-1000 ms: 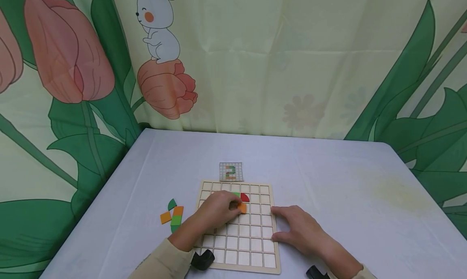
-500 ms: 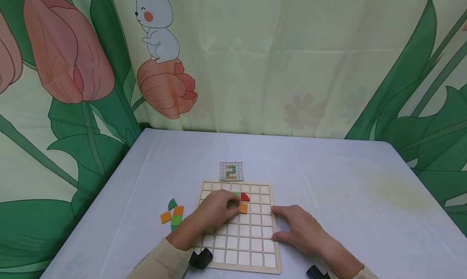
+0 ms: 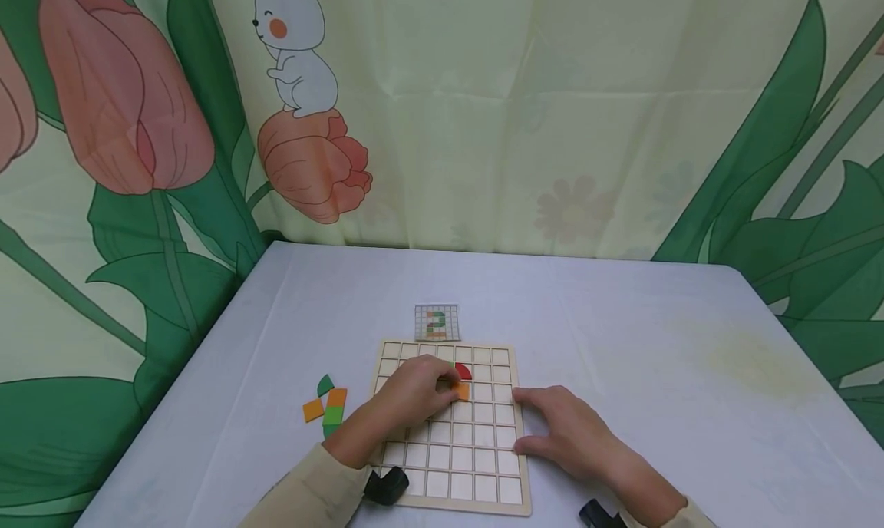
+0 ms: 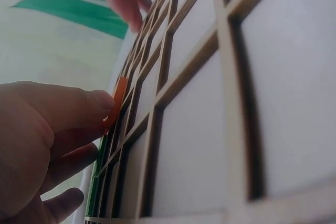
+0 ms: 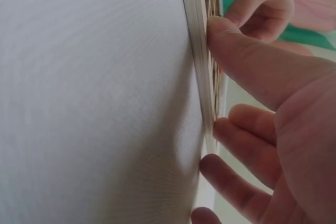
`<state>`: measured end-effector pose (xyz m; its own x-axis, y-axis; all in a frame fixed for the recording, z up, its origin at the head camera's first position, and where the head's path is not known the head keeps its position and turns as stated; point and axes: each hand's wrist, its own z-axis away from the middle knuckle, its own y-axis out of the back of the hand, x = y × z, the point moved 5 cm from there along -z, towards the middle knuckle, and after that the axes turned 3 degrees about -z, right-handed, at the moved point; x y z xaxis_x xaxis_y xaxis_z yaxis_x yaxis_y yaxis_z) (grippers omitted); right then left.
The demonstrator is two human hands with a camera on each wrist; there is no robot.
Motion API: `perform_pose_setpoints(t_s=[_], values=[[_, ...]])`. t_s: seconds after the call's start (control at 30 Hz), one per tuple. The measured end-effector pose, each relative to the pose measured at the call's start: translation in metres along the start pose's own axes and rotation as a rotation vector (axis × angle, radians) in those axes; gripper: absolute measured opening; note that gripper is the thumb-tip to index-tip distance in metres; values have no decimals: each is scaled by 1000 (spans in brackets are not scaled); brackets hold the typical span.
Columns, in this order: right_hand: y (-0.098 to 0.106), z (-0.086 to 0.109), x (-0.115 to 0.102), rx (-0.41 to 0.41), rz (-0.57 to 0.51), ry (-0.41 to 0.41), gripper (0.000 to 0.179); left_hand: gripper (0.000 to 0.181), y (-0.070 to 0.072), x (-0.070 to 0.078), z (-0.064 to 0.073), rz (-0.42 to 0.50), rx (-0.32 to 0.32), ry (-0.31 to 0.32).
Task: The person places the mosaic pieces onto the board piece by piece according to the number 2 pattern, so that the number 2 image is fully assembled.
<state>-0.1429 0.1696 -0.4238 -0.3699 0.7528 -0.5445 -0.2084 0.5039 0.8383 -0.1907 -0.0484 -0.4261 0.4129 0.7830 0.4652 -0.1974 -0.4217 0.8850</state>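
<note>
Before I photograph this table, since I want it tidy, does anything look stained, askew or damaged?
One thing stands out: a faint yellowish patch on the right side of the white tablecloth, odd because it looks like a stain on pale fabric. The grid board looks undamaged.

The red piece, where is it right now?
In the head view, the red piece lies on the far half of the gridded board, right of the left hand, just beyond the orange piece.
</note>
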Motion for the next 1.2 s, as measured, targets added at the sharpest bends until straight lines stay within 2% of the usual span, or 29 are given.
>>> perform_pose_setpoints(t_s=[0.1, 0.33, 0.57, 0.8, 1.0, 1.2], values=[[0, -1, -1, 1, 1, -5, 65, 9, 0, 1, -1, -6, 7, 3], [-3, -2, 0, -35, -26, -95, 66, 8, 0, 4, -1, -7, 36, -11], [-3, -2, 0, -33, -31, -108, 67, 8, -2, 5, -1, -1, 47, -6], [-3, -2, 1, -22, -26, -88, 67, 8, -3, 4, 0, 9, 66, -7], [-4, -2, 1, -24, -27, -95, 67, 5, -3, 4, 1, 8, 48, -18], [-3, -2, 0, -22, -17, -97, 66, 12, -2, 0, 4, 102, -3, 14]])
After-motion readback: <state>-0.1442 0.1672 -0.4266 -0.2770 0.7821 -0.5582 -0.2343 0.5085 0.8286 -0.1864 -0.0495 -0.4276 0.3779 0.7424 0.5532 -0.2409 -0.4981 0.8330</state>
